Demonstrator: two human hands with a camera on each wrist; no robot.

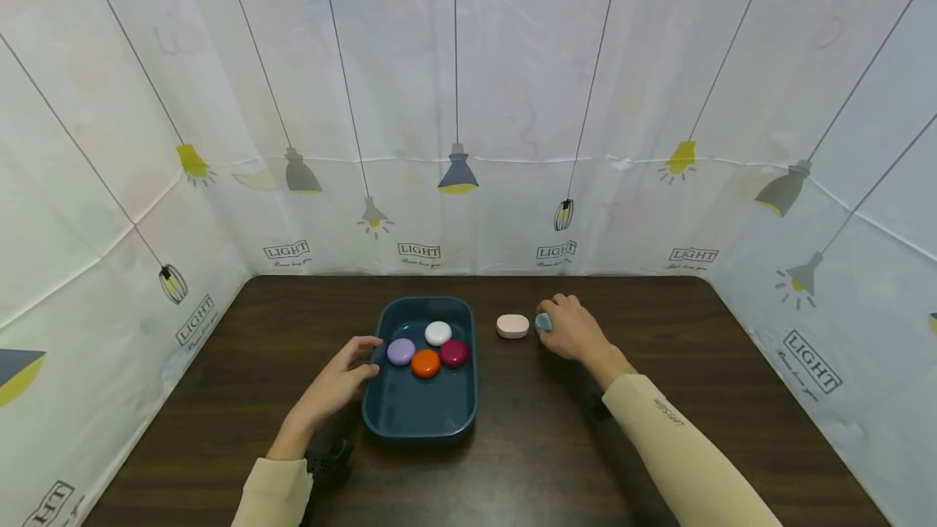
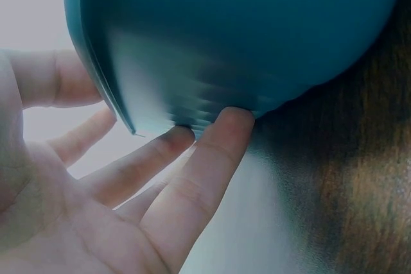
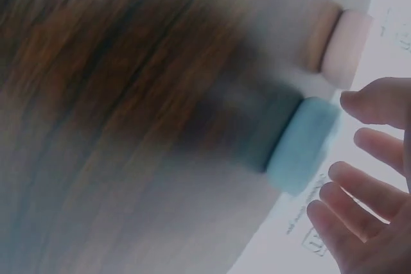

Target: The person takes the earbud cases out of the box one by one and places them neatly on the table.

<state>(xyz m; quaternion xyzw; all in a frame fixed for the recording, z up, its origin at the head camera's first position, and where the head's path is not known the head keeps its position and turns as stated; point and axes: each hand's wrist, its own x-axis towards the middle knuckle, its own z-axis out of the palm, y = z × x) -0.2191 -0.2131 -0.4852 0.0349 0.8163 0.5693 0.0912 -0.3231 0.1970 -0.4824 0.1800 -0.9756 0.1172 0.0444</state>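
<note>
My left hand (image 1: 338,381) is at the left side of a dark blue tray (image 1: 420,413), its loosely extended fingertips touching the outer wall in the left wrist view. Inside the tray lie glossy rounded pieces: white (image 1: 438,333), lilac (image 1: 401,351), orange (image 1: 425,363) and dark magenta (image 1: 454,353). To the right, my right hand (image 1: 574,333) is over a light blue rounded block (image 3: 303,147), partly covering it in the head view. Its fingers are spread beside the block in the right wrist view, with a gap showing. A pale pink oval block (image 1: 512,326) sits between tray and right hand.
The dark wooden table (image 1: 527,462) carries everything. Its far edge meets a white curtain (image 1: 498,88) printed with hanging lamps, which also runs along both sides.
</note>
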